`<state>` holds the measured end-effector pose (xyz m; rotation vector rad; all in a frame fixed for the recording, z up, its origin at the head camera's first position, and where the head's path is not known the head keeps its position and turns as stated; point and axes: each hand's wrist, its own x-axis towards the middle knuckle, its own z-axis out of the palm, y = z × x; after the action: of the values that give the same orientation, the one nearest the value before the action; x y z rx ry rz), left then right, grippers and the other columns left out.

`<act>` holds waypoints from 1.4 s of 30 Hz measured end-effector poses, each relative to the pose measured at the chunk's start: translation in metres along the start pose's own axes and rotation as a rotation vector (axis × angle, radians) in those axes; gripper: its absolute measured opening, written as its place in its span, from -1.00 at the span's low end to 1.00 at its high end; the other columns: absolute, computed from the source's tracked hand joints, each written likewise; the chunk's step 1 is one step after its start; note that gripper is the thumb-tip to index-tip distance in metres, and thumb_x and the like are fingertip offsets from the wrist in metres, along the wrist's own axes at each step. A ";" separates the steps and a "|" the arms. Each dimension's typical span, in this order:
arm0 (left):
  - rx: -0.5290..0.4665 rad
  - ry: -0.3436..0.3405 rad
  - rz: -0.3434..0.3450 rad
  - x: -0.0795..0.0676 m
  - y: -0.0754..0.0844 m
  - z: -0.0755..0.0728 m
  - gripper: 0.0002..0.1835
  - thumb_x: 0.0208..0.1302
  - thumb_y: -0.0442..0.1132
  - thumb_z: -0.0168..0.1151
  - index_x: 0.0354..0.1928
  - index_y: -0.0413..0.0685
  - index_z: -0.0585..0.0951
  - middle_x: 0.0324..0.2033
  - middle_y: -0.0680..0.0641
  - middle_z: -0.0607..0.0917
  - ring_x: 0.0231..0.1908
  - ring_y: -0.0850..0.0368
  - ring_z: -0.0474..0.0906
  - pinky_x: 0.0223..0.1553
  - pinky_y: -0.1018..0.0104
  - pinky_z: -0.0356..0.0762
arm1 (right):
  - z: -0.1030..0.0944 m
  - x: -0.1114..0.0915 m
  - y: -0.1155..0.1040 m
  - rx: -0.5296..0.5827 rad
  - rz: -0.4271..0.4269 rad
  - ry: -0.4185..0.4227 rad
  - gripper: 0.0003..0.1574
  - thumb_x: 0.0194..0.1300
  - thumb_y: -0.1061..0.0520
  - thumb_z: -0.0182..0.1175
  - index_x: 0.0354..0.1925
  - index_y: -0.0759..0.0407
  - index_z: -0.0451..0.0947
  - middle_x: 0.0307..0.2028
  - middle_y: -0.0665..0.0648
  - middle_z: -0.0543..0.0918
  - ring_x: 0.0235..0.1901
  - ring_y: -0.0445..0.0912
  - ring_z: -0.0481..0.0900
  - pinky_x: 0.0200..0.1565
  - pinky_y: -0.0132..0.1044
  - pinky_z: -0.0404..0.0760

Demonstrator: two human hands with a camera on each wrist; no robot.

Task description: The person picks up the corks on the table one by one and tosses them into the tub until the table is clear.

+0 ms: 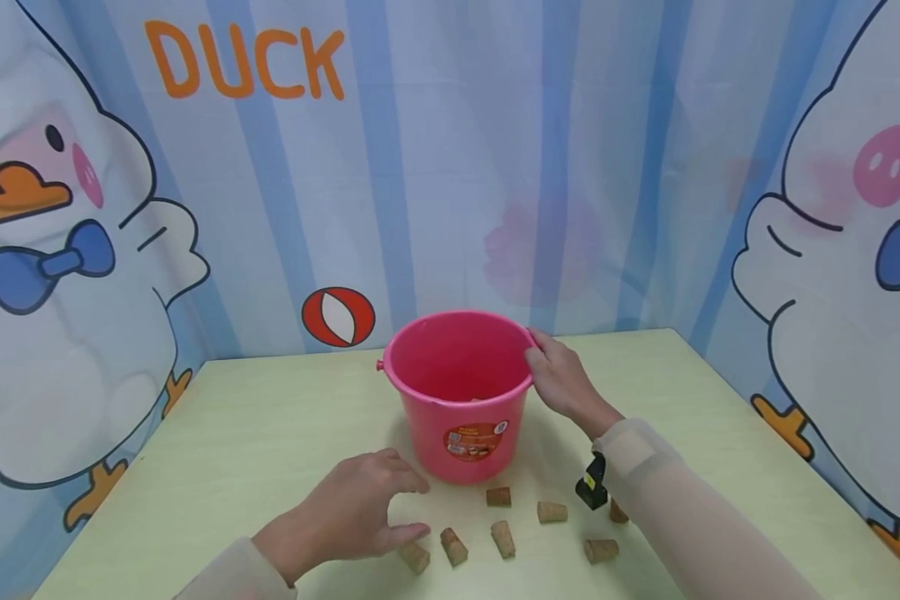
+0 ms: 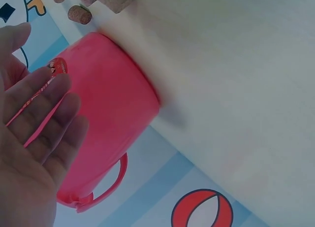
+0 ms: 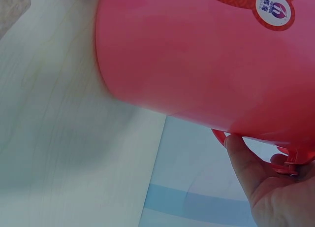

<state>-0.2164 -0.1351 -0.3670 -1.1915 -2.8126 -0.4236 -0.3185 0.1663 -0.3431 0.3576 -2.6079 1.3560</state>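
A pink bucket [image 1: 465,433] stands upright on the table, its oval orange-red label facing me. My right hand [image 1: 566,375] grips the bucket's right rim; the right wrist view has its thumb against the wall, beside the handle's joint [image 3: 293,163]. In front of the bucket my left hand [image 1: 356,508] hovers with fingers spread and nothing held. Just below its thumb lies a cork [image 1: 414,557]. Several more corks, such as this cork [image 1: 503,539], are scattered before the bucket. The near wall hides most of the bucket's inside; a small brownish bit shows over the rim.
The pale yellow table [image 1: 270,417] meets a striped blue-and-white curtain [image 1: 450,167] behind the bucket. Cartoon ducks are printed on both sides. A small black device [image 1: 592,483] hangs at my right wrist, close to a partly covered cork [image 1: 618,512].
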 end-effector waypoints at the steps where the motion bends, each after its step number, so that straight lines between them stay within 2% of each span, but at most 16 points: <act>1: -0.007 -0.013 -0.005 0.000 -0.001 0.000 -0.55 0.15 0.14 0.51 0.00 0.07 0.79 -0.10 0.17 0.78 -0.05 0.22 0.68 -0.02 0.24 0.70 | 0.000 0.000 0.000 -0.001 -0.001 0.000 -0.31 0.58 0.05 -0.29 0.54 0.27 0.18 0.19 0.29 0.60 0.11 0.15 0.58 0.18 0.10 0.57; 6: -0.033 -0.064 -0.014 -0.001 -0.003 0.002 -0.53 0.14 0.20 0.49 0.01 0.13 0.80 -0.10 0.24 0.77 -0.07 0.28 0.67 -0.01 0.28 0.68 | 0.001 0.001 -0.001 0.002 0.007 0.005 -0.30 0.58 0.04 -0.28 0.55 0.27 0.17 0.22 0.29 0.58 0.14 0.15 0.57 0.20 0.11 0.56; 16: -0.075 -0.185 0.002 -0.001 -0.007 0.006 -0.60 0.19 0.12 0.49 0.01 0.13 0.80 -0.13 0.23 0.78 -0.07 0.32 0.63 0.02 0.23 0.67 | 0.001 0.001 -0.002 0.001 0.008 0.002 -0.31 0.58 0.03 -0.28 0.54 0.22 0.20 0.15 0.26 0.62 0.06 0.13 0.58 0.15 0.08 0.59; 29: -0.089 -0.242 0.028 -0.002 -0.009 0.012 -0.73 0.24 0.04 0.48 -0.05 0.21 0.81 -0.23 0.33 0.75 -0.17 0.35 0.61 -0.06 0.34 0.65 | 0.001 0.001 -0.002 0.007 0.003 -0.007 -0.31 0.58 0.03 -0.29 0.55 0.25 0.18 0.17 0.26 0.61 0.08 0.12 0.59 0.16 0.08 0.60; 42: -0.012 -0.255 0.093 -0.002 -0.007 0.022 -0.77 0.15 -0.09 0.57 -0.12 0.21 0.82 -0.29 0.36 0.74 -0.23 0.43 0.54 -0.13 0.45 0.60 | 0.001 0.000 -0.002 0.011 0.008 -0.004 -0.30 0.59 0.03 -0.29 0.55 0.25 0.16 0.24 0.26 0.57 0.15 0.13 0.56 0.21 0.11 0.56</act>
<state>-0.2190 -0.1357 -0.3899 -1.4685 -2.9491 -0.3026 -0.3177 0.1644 -0.3419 0.3526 -2.6088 1.3735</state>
